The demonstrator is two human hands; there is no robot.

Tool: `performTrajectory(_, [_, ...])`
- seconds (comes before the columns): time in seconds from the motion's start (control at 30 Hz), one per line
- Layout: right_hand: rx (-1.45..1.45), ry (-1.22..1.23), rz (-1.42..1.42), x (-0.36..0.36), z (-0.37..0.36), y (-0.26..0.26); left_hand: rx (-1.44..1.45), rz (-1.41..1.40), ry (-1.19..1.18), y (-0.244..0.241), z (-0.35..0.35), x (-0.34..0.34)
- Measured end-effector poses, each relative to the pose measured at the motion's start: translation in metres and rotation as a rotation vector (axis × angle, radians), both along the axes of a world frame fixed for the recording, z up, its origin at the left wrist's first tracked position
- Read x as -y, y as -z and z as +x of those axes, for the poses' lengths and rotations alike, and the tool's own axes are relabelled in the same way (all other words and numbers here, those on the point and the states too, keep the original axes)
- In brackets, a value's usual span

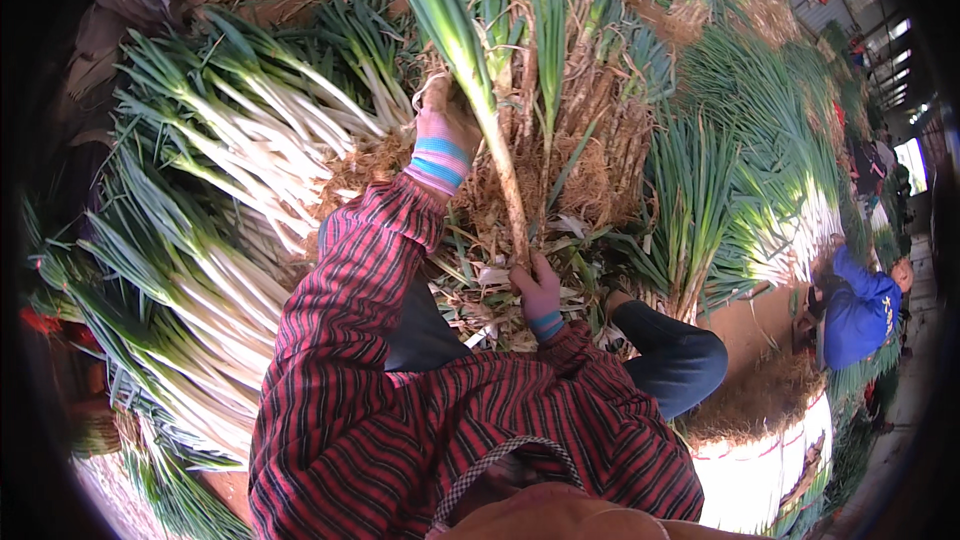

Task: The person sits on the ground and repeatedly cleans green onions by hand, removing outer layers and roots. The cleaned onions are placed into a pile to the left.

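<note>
A long green onion or leek (501,157) with a soil-brown lower stalk stands slanted before me, its green leaves towards the top of the view. My right hand (538,291), in a pinkish glove with a blue cuff, grips its root end. My left hand (444,124), in a similar glove with a striped cuff, is beside the upper stalk; its fingers are partly hidden, and whether they hold the stalk I cannot tell. Behind the stalk lies a pile of unpeeled onions (600,112) with brown skins and roots. Peeled white-stalked onions (255,120) lie at the left.
Stripped leaves and skins (487,300) litter the ground between my legs. More peeled onions (217,315) lie by my left arm. An upright bunch (686,217) is near my right knee. A person in blue (859,307) sits at the right, near a large white-stalked bundle (772,472).
</note>
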State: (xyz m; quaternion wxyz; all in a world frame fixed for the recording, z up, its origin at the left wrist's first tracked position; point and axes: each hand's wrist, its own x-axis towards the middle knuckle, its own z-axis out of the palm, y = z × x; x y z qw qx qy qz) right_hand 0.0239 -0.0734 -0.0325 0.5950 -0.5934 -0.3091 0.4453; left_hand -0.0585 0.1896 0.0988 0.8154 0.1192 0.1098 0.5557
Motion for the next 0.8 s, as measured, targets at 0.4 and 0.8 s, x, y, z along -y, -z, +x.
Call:
performTrajectory(0.4, [-0.134, -0.153, 0.114, -0.015, -0.023, -0.044, -0.343, -0.124, -0.045, -0.011, -0.028, -0.003])
performTrajectory(0.8, [0.014, 0.127, 0.12, -0.053, -0.005, -0.101, -1.614, 1.367, 0.404, 0.026, -0.009, 0.077])
